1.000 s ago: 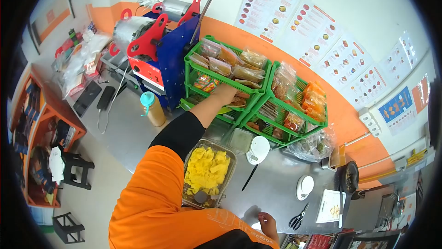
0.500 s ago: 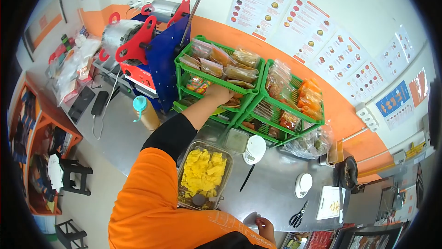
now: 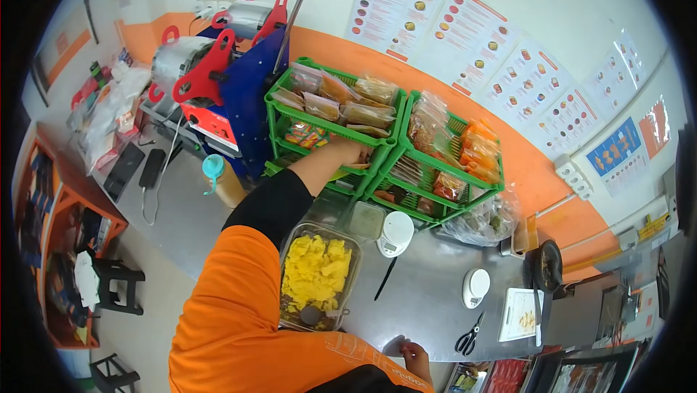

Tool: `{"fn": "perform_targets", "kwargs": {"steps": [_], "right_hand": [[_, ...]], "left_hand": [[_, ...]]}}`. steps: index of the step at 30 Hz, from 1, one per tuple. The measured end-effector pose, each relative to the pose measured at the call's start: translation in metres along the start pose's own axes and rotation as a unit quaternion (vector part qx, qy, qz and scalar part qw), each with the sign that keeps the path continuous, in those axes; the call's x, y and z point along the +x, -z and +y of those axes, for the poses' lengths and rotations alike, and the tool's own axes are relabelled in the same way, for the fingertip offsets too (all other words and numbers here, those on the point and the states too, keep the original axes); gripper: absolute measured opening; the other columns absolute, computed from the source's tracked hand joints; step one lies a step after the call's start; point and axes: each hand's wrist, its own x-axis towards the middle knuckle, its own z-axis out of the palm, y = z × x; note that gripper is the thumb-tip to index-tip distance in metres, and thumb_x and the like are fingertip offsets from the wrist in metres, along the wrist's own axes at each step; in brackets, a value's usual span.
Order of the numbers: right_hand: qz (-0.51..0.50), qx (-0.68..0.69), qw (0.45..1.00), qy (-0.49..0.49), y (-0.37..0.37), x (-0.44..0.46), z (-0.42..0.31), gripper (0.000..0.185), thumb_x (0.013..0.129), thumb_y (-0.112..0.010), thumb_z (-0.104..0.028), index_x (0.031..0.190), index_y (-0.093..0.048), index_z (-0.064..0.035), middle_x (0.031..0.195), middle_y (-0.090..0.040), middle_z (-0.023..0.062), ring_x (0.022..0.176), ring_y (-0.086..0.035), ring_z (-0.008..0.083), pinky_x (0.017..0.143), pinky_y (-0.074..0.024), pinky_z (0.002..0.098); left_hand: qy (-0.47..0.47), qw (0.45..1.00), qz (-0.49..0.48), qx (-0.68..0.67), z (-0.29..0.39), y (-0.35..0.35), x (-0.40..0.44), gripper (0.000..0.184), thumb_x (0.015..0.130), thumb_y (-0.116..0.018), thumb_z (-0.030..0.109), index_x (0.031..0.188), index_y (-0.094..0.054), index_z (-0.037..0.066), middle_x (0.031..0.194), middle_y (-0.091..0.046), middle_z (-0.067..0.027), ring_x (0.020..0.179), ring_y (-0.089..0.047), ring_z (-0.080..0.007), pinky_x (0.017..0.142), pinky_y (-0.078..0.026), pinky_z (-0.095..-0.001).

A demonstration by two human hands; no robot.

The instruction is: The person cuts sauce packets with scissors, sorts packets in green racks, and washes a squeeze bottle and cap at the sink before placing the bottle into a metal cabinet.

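L hand shifted rt, in rack

Left hand outstretched ahead, right hand low, loosely curled

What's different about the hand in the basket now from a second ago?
The left hand moved right along the lower level of the green basket, further from the colourful packets. I can't see whether it took hold of anything. The yellow food and scissors stayed put.
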Motion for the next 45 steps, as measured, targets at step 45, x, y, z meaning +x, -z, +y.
{"fn": "perform_targets", "kwargs": {"steps": [45], "right_hand": [[0.046,0.079,0.995,-0.034,-0.005,-0.006,0.015,0.013,0.096,-0.058,-0.006,0.101,-0.069,-0.0008,0.085,-0.071,0.0099,0.075,-0.068,0.0157,0.071,-0.0536,0.0289]], "left_hand": [[-0.043,0.985,0.167,0.021,0.001,0.021,-0.015,0.043,0.091,-0.066,0.029,0.129,-0.060,0.011,0.134,-0.059,-0.0172,0.119,-0.058,-0.0357,0.097,-0.047,-0.0451]]}}
